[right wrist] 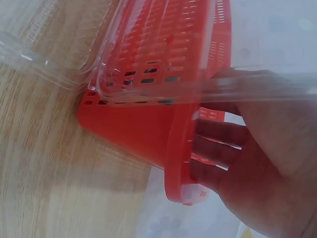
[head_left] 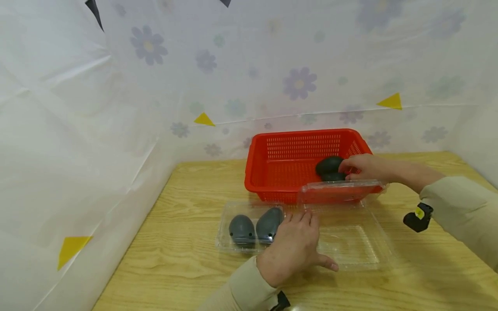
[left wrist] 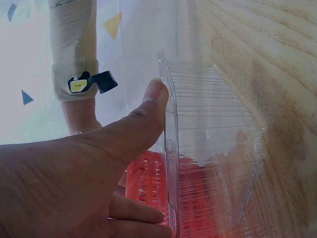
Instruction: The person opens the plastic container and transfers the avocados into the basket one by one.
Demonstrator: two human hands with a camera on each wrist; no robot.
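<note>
A clear plastic clamshell box (head_left: 223, 233) lies unfolded on the table. Two dark avocados (head_left: 242, 231) sit side by side in its left half. My left hand (head_left: 292, 246) lies across the box's middle, fingers extended beside the right avocado (head_left: 269, 223) and thumb spread. In the left wrist view, that thumb touches the rim of the clear plastic (left wrist: 171, 129). My right hand (head_left: 363, 167) reaches over the right side of a red basket (head_left: 264, 190), its fingers curled at the end of a dark avocado (head_left: 328, 165). Another avocado (head_left: 332, 177) lies just below, partly hidden.
Behind the box, the basket stands close to the patterned white curtain (head_left: 233, 77). The box's other half (head_left: 350, 246) spreads to the right, its raised far edge in front of the basket. Wood-grain table (head_left: 175, 224) surrounds them.
</note>
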